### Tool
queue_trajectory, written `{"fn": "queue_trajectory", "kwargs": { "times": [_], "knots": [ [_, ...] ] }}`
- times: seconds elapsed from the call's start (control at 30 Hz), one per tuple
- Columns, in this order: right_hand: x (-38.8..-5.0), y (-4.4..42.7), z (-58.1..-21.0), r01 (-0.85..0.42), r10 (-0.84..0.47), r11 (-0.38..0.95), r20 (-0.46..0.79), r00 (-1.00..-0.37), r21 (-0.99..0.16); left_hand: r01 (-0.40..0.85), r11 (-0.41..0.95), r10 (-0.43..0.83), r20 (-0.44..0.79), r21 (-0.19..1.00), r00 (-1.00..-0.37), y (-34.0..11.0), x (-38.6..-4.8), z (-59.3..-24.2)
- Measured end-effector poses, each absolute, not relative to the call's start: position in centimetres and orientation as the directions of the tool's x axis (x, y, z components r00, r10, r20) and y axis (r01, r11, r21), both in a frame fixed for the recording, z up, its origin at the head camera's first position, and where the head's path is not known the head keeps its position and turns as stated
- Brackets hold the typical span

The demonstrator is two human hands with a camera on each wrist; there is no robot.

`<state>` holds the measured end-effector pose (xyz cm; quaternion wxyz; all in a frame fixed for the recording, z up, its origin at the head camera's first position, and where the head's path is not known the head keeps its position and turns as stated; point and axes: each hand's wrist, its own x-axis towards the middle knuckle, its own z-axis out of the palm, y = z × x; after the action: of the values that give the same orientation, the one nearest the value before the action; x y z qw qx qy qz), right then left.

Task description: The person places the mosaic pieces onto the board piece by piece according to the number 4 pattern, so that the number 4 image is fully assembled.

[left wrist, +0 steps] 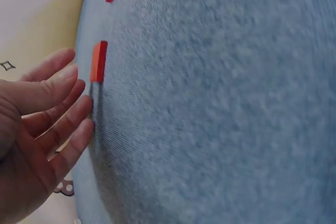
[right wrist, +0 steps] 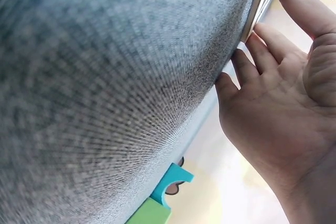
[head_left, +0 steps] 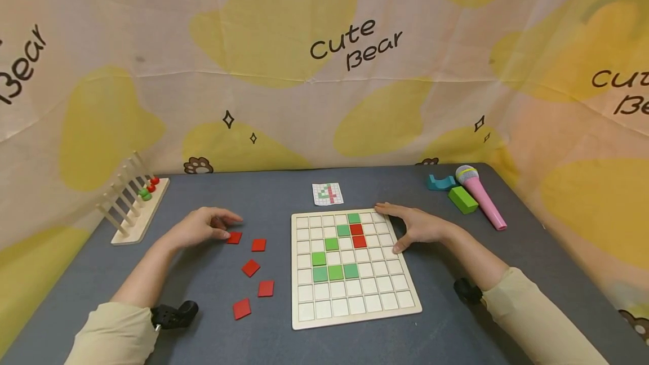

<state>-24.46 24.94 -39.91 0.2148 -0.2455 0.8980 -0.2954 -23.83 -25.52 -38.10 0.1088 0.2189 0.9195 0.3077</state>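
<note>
My left hand (head_left: 201,224) hovers low at the left of the table, fingers slightly bent and parted. Its thumb and fingertips are close to the farthest red square tile (head_left: 234,237); the left wrist view shows a gap between them and a red tile (left wrist: 98,61). Several more red tiles (head_left: 258,245) lie loose nearby. At centre is a wooden grid board (head_left: 355,320) bearing several green tiles (head_left: 335,272) and two red tiles (head_left: 359,241). My right hand (head_left: 423,225) touches the board's right side, thumb on the edge and fingers extended at the far corner.
Behind the board lies a small pattern card (head_left: 328,194). A wooden peg stand (head_left: 147,218) with red and green beads is at far left. At back right are a teal curved block (head_left: 441,183), a green block (head_left: 463,200) and a pink toy microphone (head_left: 484,199).
</note>
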Motion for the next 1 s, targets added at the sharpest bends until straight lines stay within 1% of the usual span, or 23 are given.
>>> {"fn": "queue_trajectory", "kwargs": {
  "times": [0.1, 0.3, 1.0],
  "knots": [
    [-24.5, 25.0, -40.0, -0.316, -0.568, 0.706, -0.240, -0.787, -0.634, 0.346, 0.688, 0.507, -0.081, 0.638, -0.858, -25.8, -23.8, -38.3],
    [-24.6, 25.0, -40.0, -0.320, -0.571, 0.702, -0.234, -0.787, -0.636, 0.331, 0.680, 0.522, -0.115, 0.654, -0.845, -26.1, -23.7, -38.5],
    [-24.5, 25.0, -40.0, -0.327, -0.571, 0.704, -0.229, -0.788, -0.631, 0.315, 0.688, 0.485, -0.092, 0.654, -0.870, -25.9, -23.3, -39.8]
  ]
}}
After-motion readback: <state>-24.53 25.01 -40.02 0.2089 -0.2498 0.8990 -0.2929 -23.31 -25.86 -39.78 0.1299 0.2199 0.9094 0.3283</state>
